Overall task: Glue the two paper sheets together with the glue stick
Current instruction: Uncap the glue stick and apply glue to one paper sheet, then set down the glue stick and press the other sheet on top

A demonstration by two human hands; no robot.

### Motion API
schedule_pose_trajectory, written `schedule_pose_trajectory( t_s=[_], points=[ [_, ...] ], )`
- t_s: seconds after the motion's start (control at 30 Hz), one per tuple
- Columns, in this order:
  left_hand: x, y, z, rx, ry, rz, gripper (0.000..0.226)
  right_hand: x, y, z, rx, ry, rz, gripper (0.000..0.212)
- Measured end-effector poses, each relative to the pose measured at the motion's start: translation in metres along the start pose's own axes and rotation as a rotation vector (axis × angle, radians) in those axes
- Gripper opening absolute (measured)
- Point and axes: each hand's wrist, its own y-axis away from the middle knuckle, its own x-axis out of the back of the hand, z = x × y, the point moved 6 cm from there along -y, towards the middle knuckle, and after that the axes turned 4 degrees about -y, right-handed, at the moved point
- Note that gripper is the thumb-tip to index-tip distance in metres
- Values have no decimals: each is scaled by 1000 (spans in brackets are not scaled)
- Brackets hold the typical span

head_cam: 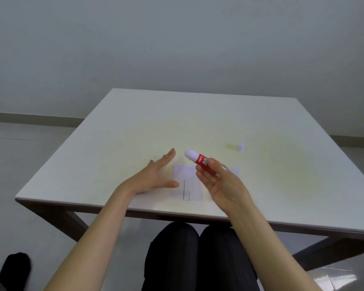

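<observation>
My right hand holds a red glue stick with white lettering, tilted up to the left, its white tip exposed. Under it a white paper sheet with a line of print lies on the table near the front edge. A second sheet shows partly behind my right hand. My left hand hovers flat just left of the printed sheet, fingers spread, holding nothing. A small white cap lies on the table to the right, apart from both hands.
The white square table has dark legs and stands against a grey wall. My knees in dark trousers sit under the front edge. A black-socked foot rests on the floor at lower left.
</observation>
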Motion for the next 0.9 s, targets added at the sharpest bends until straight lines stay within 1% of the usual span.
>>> schedule_pose_trajectory(
  t_s=[0.07,0.13,0.2,0.23,0.3,0.33,0.4,0.43,0.5,0.53,0.6,0.67,0.73,0.8,0.9],
  points=[
    [6,9,13,-62,250,150,84,-6,9,16,-144,-207,5,14],
    [2,17,33,-155,462,258,61,-14,14,26,-207,-294,-7,16],
    [-12,21,52,-199,594,347,31,-22,17,35,-217,-303,-27,15],
    [-18,23,58,-191,639,408,20,-26,17,39,-216,-298,-42,17],
    [-25,26,62,-144,715,543,15,-33,16,42,-189,-258,-88,34],
    [-26,26,60,-113,731,585,15,-35,16,42,-168,-217,-117,34],
    [-25,24,57,-70,723,584,15,-34,15,40,-126,-72,-164,22],
    [-21,22,58,-66,708,564,13,-31,15,39,-114,3,-159,20],
    [-5,14,59,-77,619,565,6,-19,16,39,-109,124,-87,23],
    [8,9,58,-77,558,599,5,-12,17,37,-77,211,-50,25],
    [37,-3,51,-27,455,707,10,-5,22,29,68,538,-35,26],
    [60,-15,40,55,338,802,8,-6,27,26,245,902,-63,18],
    [71,-28,27,123,237,832,6,-12,31,28,389,1154,-91,11],
    [73,-38,15,167,207,842,6,-16,30,37,473,1331,-132,14],
    [68,-44,0,213,222,857,6,-19,24,52,539,1565,-179,29]
  ],
)
